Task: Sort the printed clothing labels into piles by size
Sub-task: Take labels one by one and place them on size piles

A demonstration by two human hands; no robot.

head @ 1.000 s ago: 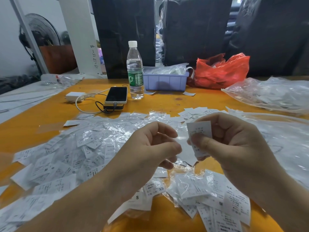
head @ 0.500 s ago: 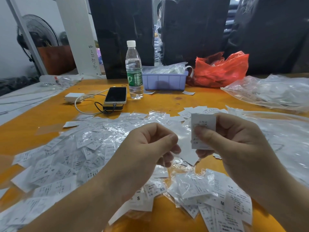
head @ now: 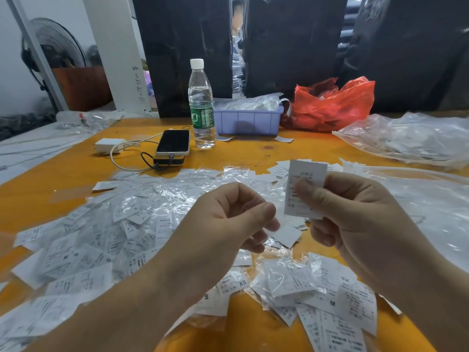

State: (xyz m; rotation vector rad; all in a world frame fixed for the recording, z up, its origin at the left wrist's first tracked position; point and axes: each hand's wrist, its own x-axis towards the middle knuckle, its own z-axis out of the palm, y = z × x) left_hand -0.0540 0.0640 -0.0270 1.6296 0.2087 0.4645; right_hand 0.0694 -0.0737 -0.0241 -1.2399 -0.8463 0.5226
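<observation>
Lavender bin of bagged labels

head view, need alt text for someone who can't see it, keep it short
A person's right hand pinches one white printed label upright between thumb and fingers, while the left hand is curled beside it, above an orange table strewn with labels in clear plastic. Behind stand a water bottle, a phone, a lilac tray and a red bag.
</observation>
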